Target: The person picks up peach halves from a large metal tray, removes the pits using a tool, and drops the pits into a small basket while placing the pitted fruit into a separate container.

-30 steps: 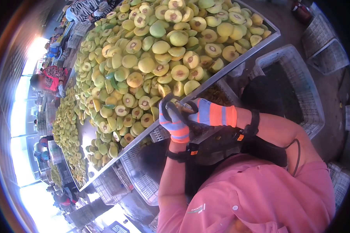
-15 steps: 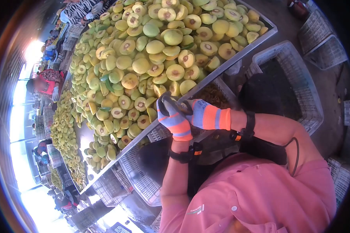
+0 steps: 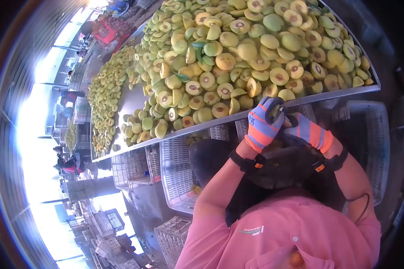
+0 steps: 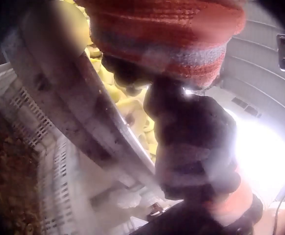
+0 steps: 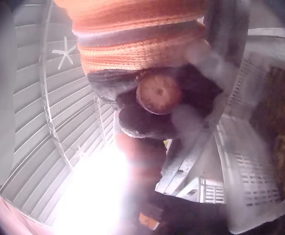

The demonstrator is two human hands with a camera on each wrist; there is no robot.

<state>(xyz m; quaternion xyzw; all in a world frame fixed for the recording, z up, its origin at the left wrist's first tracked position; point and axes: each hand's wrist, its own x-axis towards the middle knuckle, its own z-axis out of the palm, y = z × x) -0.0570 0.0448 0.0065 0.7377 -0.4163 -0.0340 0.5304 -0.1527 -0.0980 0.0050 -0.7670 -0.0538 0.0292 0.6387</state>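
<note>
Fruit piece (image 3: 277,109) is right by the near edge of the bench (image 3: 336,95), gripped in the fingers of my left hand (image 3: 264,123), long axis hidden tbh. My right hand (image 3: 308,131) is just to its right, fingers wrapped round a brown knob (image 5: 158,93), maybe a handle.

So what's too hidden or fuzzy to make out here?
Head view: most of the greenish piece in the left hand, covered by the hand itself.
Right wrist view: what the round brown end belongs to; the right hand hides the rest.
Head view: the far side of the fruit heap, cut off by the top edge.
</note>
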